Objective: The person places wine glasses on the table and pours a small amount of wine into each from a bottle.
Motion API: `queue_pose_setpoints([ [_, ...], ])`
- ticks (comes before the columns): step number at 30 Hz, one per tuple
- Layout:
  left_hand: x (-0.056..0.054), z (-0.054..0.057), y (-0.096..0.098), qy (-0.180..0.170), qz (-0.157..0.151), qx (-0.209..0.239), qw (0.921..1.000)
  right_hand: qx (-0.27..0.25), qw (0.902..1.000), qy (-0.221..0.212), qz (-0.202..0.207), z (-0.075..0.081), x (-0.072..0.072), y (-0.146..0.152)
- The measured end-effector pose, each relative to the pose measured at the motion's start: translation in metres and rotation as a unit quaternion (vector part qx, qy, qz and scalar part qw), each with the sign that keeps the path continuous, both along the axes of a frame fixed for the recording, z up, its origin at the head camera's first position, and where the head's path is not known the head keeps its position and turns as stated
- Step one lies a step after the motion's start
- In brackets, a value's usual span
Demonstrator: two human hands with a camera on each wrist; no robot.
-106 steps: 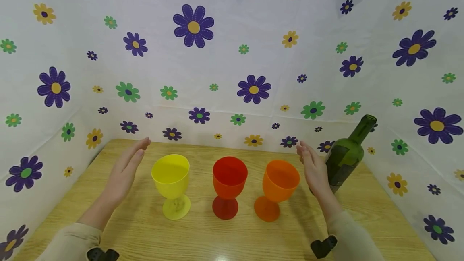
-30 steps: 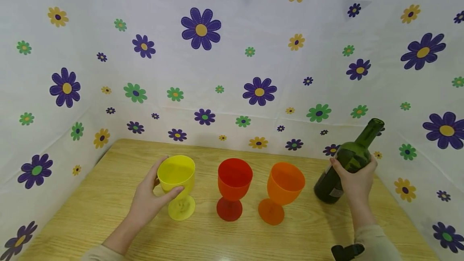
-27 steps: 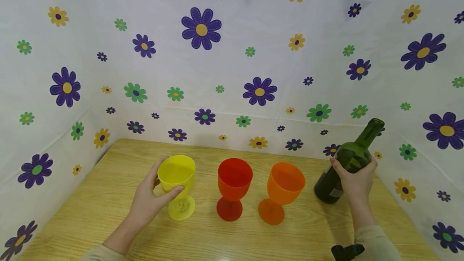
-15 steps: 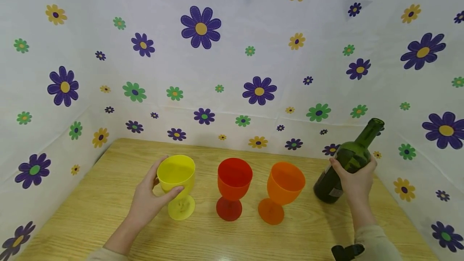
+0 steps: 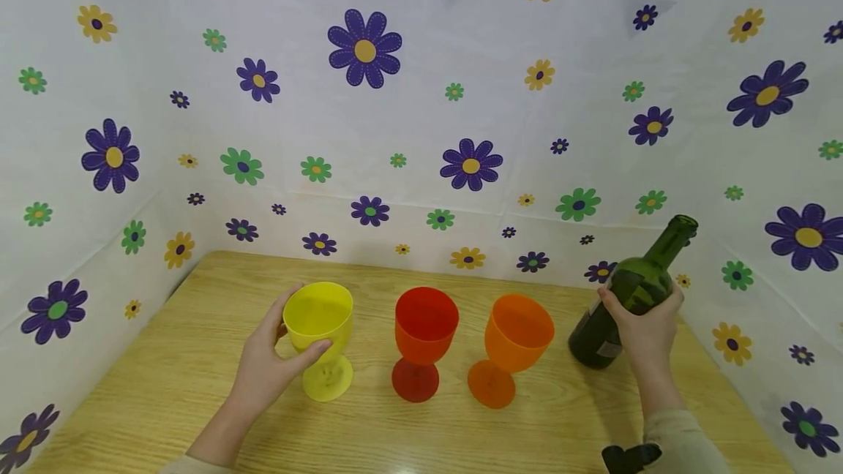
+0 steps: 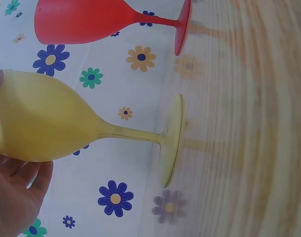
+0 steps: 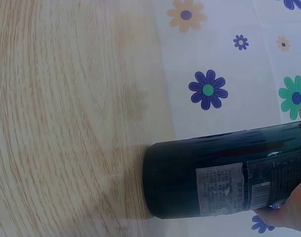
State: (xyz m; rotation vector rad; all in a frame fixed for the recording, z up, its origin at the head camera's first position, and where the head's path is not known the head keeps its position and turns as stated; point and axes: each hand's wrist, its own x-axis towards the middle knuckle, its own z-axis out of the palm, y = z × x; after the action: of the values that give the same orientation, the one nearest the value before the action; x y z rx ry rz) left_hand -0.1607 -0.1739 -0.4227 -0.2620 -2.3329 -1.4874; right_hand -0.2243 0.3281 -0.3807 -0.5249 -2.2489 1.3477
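Note:
In the head view my left hand (image 5: 266, 364) holds the bowl of a yellow goblet (image 5: 319, 320), thumb at the near side and fingers round the far left side. The left wrist view shows that goblet's foot (image 6: 171, 140) down on the table. At the right, my right hand (image 5: 648, 331) grips a green wine bottle (image 5: 635, 284) round its upper body. The bottle's label (image 7: 220, 189) and base show in the right wrist view, with the base at the table surface. Between the hands stand a red goblet (image 5: 421, 339) and an orange goblet (image 5: 514, 335), both upright and untouched.
The wooden table (image 5: 369, 437) meets a white cloth backdrop (image 5: 408, 108) printed with flowers, which rises behind and along both sides. The bottle stands close to the right side of the backdrop. A dark wrist camera (image 5: 631, 457) sits on the right sleeve.
From 3.5 seconds ago, my left hand has come in to hold the yellow goblet, and my right hand has taken hold of the bottle. Over the last second both hands have stayed nearly still.

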Motion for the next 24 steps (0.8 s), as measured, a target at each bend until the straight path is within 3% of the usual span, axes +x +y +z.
queue_pose_setpoints([
  [12, -0.001, 0.001, 0.0, -0.002, -0.004, 0.002, 1.0, -0.006, 0.9999, -0.011, -0.009, 0.008, -0.001, -0.002],
  [24, 0.0, 0.003, 0.0, -0.017, -0.008, 0.003, 0.9998, 0.038, 0.9969, 0.062, 0.031, 0.018, 0.0, -0.023],
])
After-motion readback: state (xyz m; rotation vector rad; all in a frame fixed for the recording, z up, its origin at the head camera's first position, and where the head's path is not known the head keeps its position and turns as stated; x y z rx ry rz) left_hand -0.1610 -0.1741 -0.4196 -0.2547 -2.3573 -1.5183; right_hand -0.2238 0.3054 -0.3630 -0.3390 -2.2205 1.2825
